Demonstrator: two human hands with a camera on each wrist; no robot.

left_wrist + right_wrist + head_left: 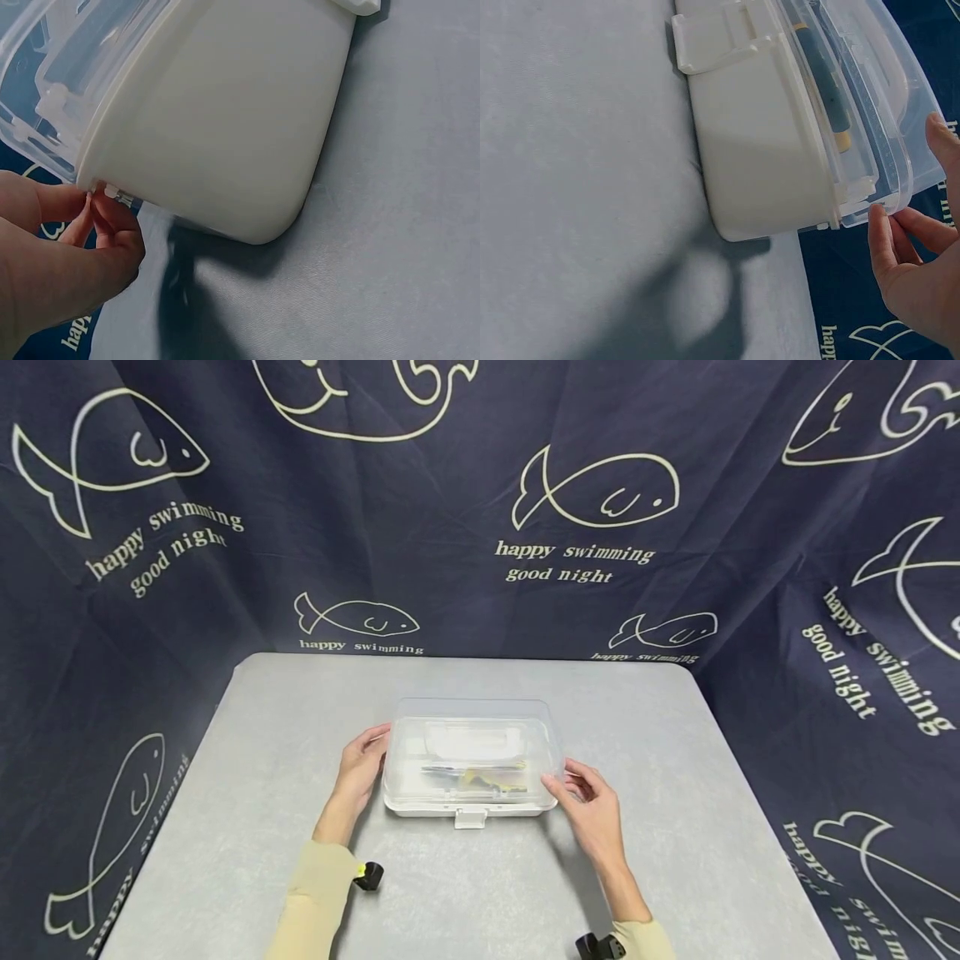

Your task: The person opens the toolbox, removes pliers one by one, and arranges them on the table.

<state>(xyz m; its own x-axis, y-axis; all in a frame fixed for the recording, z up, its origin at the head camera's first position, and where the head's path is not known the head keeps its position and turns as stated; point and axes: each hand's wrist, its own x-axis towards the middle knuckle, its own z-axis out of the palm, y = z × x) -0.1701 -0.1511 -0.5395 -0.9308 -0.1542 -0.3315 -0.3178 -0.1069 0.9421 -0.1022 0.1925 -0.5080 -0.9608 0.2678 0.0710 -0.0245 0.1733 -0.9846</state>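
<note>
A white storage box [495,812] with a clear lid [480,710] is on the table in the head view. Its white front latch [471,818] sticks outward. Through the lid I see a few slim items [491,774], one dark with yellowish ends in the right wrist view. My left hand [362,768] is at the box's left side, thumb and fingertips pinching just under its rim in the left wrist view. On the right side, my right hand [596,806] grips the lid's edge near the front corner. Whether the lid is fully seated I cannot tell.
The grey tabletop [675,827] spreads around the box on every side. Dark blue cloth [465,543] with fish drawings hangs behind the table and at both sides. A small black wrist camera [369,876] sits by the left sleeve, another [600,947] by the right.
</note>
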